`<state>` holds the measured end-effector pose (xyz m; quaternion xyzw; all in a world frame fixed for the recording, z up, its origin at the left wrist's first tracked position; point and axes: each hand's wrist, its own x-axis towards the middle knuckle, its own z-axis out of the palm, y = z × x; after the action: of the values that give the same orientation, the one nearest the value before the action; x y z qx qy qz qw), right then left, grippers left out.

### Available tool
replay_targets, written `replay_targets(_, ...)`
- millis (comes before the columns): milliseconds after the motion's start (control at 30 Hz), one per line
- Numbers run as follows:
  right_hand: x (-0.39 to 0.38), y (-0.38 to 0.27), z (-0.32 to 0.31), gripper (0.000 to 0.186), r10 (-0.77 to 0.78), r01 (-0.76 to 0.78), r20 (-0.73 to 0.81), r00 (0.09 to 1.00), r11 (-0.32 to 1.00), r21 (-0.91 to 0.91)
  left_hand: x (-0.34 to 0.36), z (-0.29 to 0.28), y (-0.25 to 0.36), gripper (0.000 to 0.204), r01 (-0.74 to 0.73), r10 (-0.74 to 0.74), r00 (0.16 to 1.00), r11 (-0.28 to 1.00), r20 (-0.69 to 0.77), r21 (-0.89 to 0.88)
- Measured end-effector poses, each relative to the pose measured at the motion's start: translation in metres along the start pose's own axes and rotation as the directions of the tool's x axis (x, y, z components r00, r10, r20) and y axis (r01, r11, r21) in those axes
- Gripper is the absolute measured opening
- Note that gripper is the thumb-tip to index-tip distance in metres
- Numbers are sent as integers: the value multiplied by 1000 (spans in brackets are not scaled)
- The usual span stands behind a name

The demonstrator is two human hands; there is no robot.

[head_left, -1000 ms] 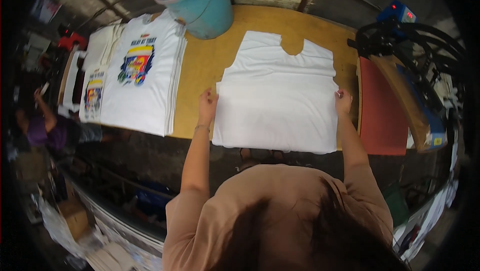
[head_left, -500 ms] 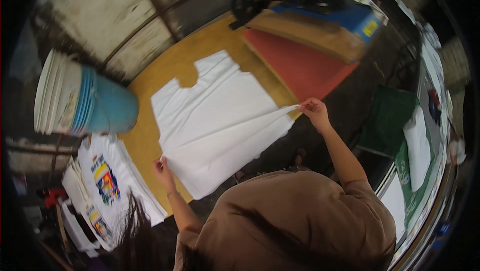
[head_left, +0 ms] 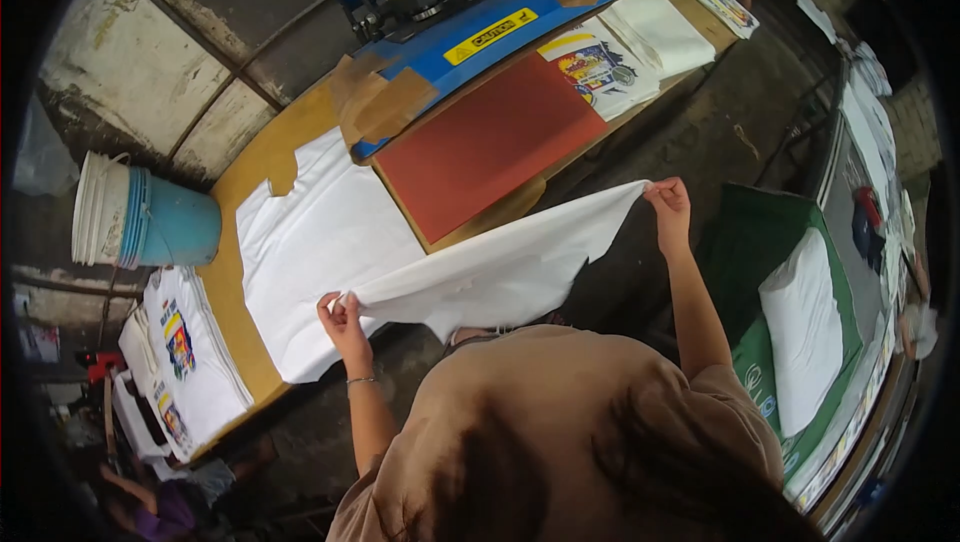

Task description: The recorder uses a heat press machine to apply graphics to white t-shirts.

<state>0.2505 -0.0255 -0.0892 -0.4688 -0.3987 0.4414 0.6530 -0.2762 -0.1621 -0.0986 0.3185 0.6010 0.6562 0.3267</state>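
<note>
White shirt (head_left: 500,272) | left hand (head_left: 343,314) pinches one hem corner; right hand (head_left: 668,204) pinches the other, stretching it taut above the red press pad (head_left: 490,142) | more shirts (head_left: 320,242) lie beneath

brown short-sleeve tee, dark hair, thin bracelet on left wrist (head_left: 360,380).
</note>
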Motion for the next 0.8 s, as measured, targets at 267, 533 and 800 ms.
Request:
replay_targets(267,75,17,-16,11,-203,190,-59,977,966,-177,-48,88,-6,26,-208,229,958,969,-175,131)
replay_targets(533,175,-8,21,12,-439,418,86,894,753,-508,17,118,24,26,-318,400,895,883,-198,346)
replay_targets(800,343,92,109,30,-274,510,430,860,459,-728,164,118,-27,31,-297,373,927,780,-29,552)
